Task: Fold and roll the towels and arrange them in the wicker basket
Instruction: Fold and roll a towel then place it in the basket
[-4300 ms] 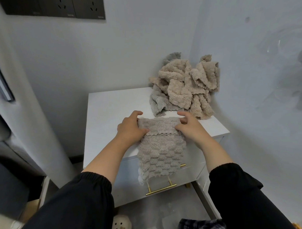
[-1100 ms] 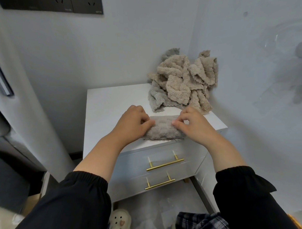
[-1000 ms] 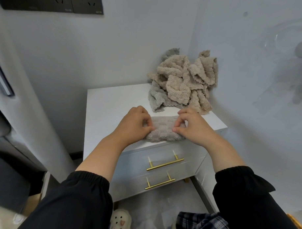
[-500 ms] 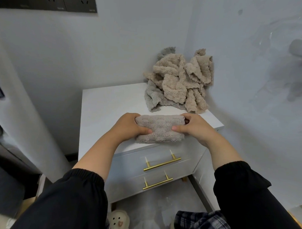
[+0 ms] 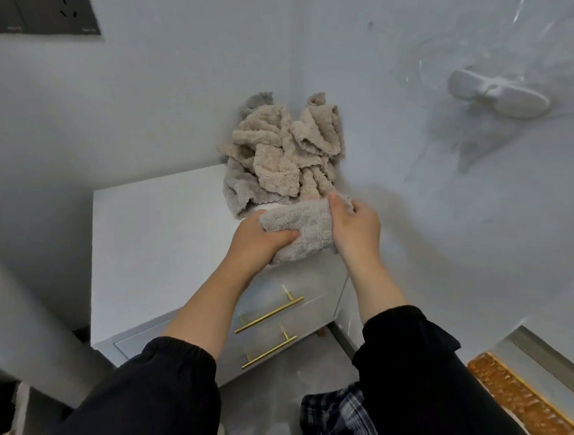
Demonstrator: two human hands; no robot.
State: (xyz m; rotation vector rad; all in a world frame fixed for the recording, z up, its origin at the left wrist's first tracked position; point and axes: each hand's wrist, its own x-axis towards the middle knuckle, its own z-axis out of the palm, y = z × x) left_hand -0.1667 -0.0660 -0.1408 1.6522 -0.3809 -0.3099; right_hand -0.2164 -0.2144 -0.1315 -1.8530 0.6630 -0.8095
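Observation:
A rolled grey-beige towel (image 5: 303,229) is held just above the front right corner of the white cabinet (image 5: 154,245). My left hand (image 5: 257,240) grips its left end from below, thumb across the front. My right hand (image 5: 353,229) grips its right end, fingers curled over the top. Behind them a heap of loose beige and grey towels (image 5: 281,158) is piled in the wall corner on the cabinet top. An orange-brown woven wicker edge (image 5: 520,398), apparently the basket, shows at the lower right.
The cabinet has two drawers with gold bar handles (image 5: 269,314). White walls close in behind and to the right, with a white hook fitting (image 5: 498,94) on the right wall. A dark socket panel (image 5: 42,10) sits at the upper left.
The towel went from hanging flat over the cabinet front to a tight roll. In the last half second both hands lifted the roll off the cabinet and shifted it right; the view also swung right.

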